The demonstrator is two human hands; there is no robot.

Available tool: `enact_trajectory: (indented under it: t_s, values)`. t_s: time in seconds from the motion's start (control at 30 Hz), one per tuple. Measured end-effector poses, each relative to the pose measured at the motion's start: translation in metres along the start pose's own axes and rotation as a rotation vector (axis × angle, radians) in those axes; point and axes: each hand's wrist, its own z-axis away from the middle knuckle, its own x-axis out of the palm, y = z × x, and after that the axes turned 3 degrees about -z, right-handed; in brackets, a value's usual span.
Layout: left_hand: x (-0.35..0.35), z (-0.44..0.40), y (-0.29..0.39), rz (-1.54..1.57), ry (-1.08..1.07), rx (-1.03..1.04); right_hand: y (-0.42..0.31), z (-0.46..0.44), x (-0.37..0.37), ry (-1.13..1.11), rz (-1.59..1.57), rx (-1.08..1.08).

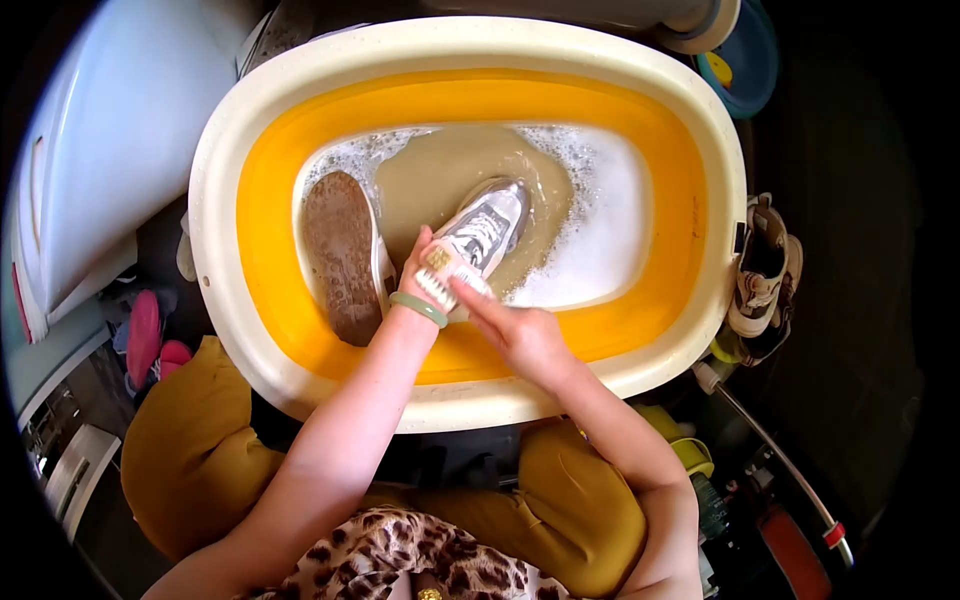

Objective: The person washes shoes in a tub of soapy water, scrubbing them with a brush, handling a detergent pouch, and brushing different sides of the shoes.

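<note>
A grey and white lace-up sneaker (482,232) sits in murky, sudsy water, toe pointing up and right. My left hand (411,272), with a pale green bangle at the wrist, grips it at the heel end; most of those fingers are hidden. Over the shoe's opening, my right hand (525,338) is closed on a small scrub brush (437,287) with white bristles, its index finger stretched along it. To the left, a second shoe (343,255) lies on its side, brown sole showing, against the wall of the yellow and cream basin (300,375).
White foam (597,225) floats at the basin's right side. A pair of worn beige shoes (762,275) stands outside the right rim. A blue tub (752,60) is at the upper right, and a metal pole (775,450) lies lower right. Pink footwear (145,335) is at left.
</note>
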Motion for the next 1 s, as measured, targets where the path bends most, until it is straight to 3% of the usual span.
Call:
enact_trajectory:
  t_s: [0.1, 0.17, 0.23, 0.3, 0.37, 0.43, 0.47, 0.5, 0.57, 0.63, 0.67, 0.77, 0.83, 0.87, 0.9, 0.97, 1.0]
  values:
    - [0.018, 0.002, 0.0, 0.091, 0.039, 0.089, 0.071, -0.026, 0.0, 0.14, 0.284, 0.084]
    - [0.018, 0.002, -0.003, 0.1, -0.038, 0.071, 0.064, -0.038, -0.028, 0.029, 0.392, 0.25]
    - [0.027, 0.009, 0.0, 0.091, -0.022, 0.09, 0.06, -0.024, 0.002, 0.257, 0.135, 0.134]
    - [0.029, 0.013, 0.006, 0.096, 0.147, 0.051, 0.041, -0.007, 0.022, 0.197, 0.051, -0.01]
    - [0.017, 0.017, 0.004, -0.004, 0.064, 0.039, 0.026, 0.004, 0.027, 0.148, 0.069, -0.093]
    - [0.025, 0.012, 0.001, 0.067, 0.081, 0.097, 0.057, -0.014, 0.007, 0.118, 0.327, 0.017]
    - [0.022, 0.007, 0.0, 0.127, -0.008, 0.083, 0.073, -0.026, -0.009, 0.14, 0.355, 0.058]
    - [0.024, 0.008, 0.001, 0.12, -0.007, 0.082, 0.081, -0.038, -0.026, 0.173, 0.471, 0.016]
    - [0.03, 0.008, 0.002, 0.111, -0.013, 0.076, 0.07, -0.034, -0.023, 0.077, 0.39, 0.215]
    - [0.029, 0.011, 0.006, 0.117, 0.034, 0.075, 0.057, -0.019, 0.001, 0.124, 0.065, 0.189]
    - [0.026, 0.011, 0.008, 0.098, 0.011, 0.062, 0.038, -0.008, 0.005, 0.036, 0.02, 0.144]
    - [0.018, 0.017, 0.007, 0.067, -0.025, 0.056, 0.046, -0.001, 0.008, 0.007, 0.22, 0.041]
    - [0.024, 0.014, 0.007, 0.067, -0.083, 0.084, 0.083, -0.018, -0.01, 0.111, 0.214, 0.094]
    - [0.027, 0.014, 0.005, 0.069, -0.08, 0.082, 0.088, -0.032, -0.024, 0.178, 0.434, 0.033]
    - [0.028, 0.015, 0.004, 0.068, -0.072, 0.075, 0.088, -0.037, -0.024, 0.185, 0.425, 0.038]
    - [0.022, 0.012, -0.002, -0.037, -0.103, 0.115, 0.086, -0.037, -0.022, 0.196, 0.331, 0.073]
    - [0.023, 0.018, -0.006, -0.484, -0.145, 0.21, 0.086, -0.035, -0.018, 0.217, 0.334, 0.096]
